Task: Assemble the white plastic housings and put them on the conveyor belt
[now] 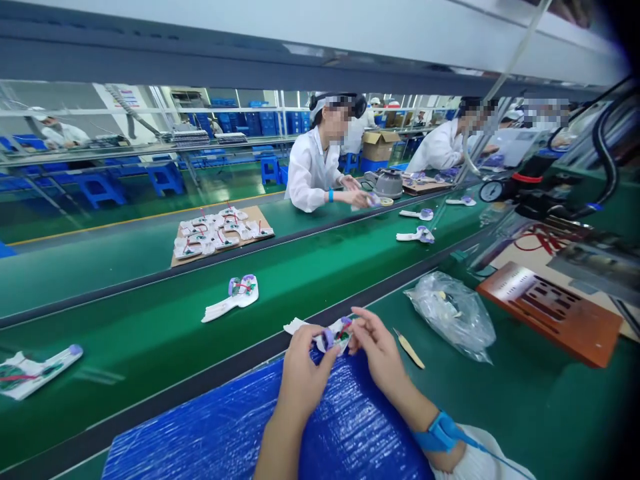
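Both my hands meet at a white plastic housing with purple parts, a green circuit board and a red wire inside. My left hand grips its near-left side between thumb and fingers. On the right side of the housing, the bent fingers of my right hand pinch close to the red wire; what exactly they hold is too small to tell. A blue wrist strap circles my right wrist. Beneath the hands lies a blue film-wrapped pad. A tool with a pale handle rests right of my right hand.
Similar white housings lie along the green conveyor belt. At right are a clear plastic bag, an orange-brown fixture plate and a pressure gauge. Across the belt sits a co-worker, near a cardboard sheet of housings.
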Tool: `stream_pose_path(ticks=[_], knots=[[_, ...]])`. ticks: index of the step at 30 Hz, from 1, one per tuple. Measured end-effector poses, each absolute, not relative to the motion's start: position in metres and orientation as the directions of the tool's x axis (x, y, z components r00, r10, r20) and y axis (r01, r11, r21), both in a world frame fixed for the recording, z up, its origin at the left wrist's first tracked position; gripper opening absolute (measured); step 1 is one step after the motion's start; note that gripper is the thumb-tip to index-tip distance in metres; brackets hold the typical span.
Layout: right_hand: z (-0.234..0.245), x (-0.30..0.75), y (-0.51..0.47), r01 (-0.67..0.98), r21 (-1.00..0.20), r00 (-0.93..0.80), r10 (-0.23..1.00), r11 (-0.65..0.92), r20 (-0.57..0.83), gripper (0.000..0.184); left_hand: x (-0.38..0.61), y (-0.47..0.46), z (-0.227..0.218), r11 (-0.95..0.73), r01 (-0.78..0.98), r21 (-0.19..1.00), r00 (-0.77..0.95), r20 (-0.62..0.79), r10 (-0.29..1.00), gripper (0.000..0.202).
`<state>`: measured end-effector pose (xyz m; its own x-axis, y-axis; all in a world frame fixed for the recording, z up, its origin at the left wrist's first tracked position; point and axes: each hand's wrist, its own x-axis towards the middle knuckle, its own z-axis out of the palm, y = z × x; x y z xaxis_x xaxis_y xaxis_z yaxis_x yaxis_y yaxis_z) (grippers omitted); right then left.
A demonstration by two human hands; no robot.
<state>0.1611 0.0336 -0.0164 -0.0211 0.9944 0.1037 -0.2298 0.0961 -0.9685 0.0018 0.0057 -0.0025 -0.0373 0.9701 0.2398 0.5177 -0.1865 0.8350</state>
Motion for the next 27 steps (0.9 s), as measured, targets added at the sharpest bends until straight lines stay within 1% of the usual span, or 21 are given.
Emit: stream_pose_path(ticks=[3,5,7,10,12,14,17,19,22,23,25,27], knots=[[-0.021,0.161,0.035,-0.063,-0.993,-0.088,0.991,0.098,0.103,0.028,0.004,0.006,-0.004,-0.061,0.408,0.911,-0.098,0.111,0.989,0.037],[-0.021,0.161,0.034,0.043,-0.989,-0.160,0.979,0.138,0.129,0.022,0.005,0.007,-0.006,-0.046,0.358,0.933,-0.104,0.089,0.991,0.043],[-0.018,0.162,0.033,0.106,-0.970,-0.231,0.954,0.218,0.189,0.020,0.005,0.008,-0.008,-0.047,0.336,0.941,-0.098,0.084,0.992,0.041],[-0.012,0.166,0.031,0.068,-0.957,-0.348,0.906,0.282,0.242,0.020,0.004,0.010,-0.010,-0.057,0.352,0.934,-0.102,0.099,0.990,0.037],[-0.010,0.168,0.030,0.002,-0.967,-0.418,0.878,0.256,0.232,0.019,0.003,0.010,-0.010,-0.058,0.379,0.923,-0.112,0.108,0.988,0.038],[-0.009,0.170,0.030,-0.058,-0.978,-0.449,0.870,0.200,0.205,0.018,0.002,0.010,-0.010,-0.053,0.403,0.914,-0.114,0.107,0.988,0.040],[-0.010,0.171,0.030,-0.065,-0.989,-0.452,0.880,0.133,0.148,0.017,0.002,0.009,-0.010,-0.054,0.444,0.894,-0.109,0.114,0.987,0.040],[-0.010,0.171,0.030,-0.022,-0.989,-0.447,0.884,0.145,0.140,0.017,0.001,0.008,-0.009,-0.065,0.482,0.874,-0.100,0.129,0.987,0.039],[-0.011,0.169,0.031,0.021,-0.986,-0.434,0.890,0.163,0.138,0.024,0.001,0.006,-0.006,-0.079,0.535,0.841,-0.063,0.133,0.989,0.039],[-0.011,0.168,0.032,0.012,-0.992,-0.420,0.901,0.129,0.112,0.023,0.002,0.005,-0.005,-0.085,0.552,0.829,-0.045,0.131,0.990,0.040],[-0.013,0.166,0.033,-0.046,-0.999,-0.376,0.926,0.012,0.028,0.020,0.002,0.003,-0.003,-0.108,0.580,0.807,-0.004,0.136,0.991,0.041],[-0.014,0.165,0.033,-0.095,-0.993,-0.333,0.942,-0.066,-0.031,0.022,0.004,0.002,-0.002,-0.143,0.595,0.791,0.037,0.150,0.988,0.042]])
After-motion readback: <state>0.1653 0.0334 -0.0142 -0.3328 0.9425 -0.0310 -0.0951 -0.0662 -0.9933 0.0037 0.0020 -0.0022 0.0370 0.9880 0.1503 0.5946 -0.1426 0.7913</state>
